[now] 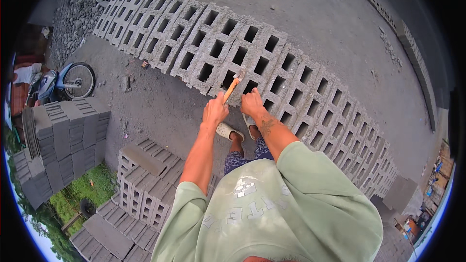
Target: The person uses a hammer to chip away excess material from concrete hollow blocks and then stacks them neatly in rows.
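1. Gripping an orange-handled tool [232,89], the left hand [215,111] is clamped around the lower part of the handle; the tool slants away to the right, its small head over the row of hollow blocks [250,61].
2. Just right of it, the right hand [252,103] is at the row's near edge, fingers bent; whether they are closed on anything cannot be told.
3. The grey blocks stand side by side, openings facing up, in a long row curving from far left to near right.
4. Below the hands, pale clogs [224,130] stand on the ground [145,102].
5. To the left are a blue motorcycle [64,73] and a stack of grey blocks [60,165].
6. Stones [80,9] lie heaped at far left.
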{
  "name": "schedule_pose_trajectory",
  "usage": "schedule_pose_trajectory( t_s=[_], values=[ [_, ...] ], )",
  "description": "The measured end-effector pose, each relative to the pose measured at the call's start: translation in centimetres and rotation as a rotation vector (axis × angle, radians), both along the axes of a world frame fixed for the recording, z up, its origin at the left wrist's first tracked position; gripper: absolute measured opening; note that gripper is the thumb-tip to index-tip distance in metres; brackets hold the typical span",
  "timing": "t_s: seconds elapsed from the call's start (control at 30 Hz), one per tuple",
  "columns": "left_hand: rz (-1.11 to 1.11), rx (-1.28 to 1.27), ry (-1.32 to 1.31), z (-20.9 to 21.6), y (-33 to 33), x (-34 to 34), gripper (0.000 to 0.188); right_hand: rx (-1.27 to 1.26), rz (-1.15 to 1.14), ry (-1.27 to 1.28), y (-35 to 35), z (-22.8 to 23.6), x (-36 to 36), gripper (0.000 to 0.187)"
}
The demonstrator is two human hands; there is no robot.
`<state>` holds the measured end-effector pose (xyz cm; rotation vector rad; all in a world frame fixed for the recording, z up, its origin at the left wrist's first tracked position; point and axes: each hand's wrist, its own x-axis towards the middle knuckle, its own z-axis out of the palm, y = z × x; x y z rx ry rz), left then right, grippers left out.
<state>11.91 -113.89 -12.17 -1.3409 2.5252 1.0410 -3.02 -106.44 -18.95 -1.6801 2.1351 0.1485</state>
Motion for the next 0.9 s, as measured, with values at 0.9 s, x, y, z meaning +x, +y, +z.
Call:
schedule_pose_trajectory(
  t_s=[0.9],
  values=[
    [-0.088,-0.141,0.033,0.2,-5.7,-10.5,0.031,0.013,0.037,-0.066,0.2,1.2,0.4,0.014]
  ],
)
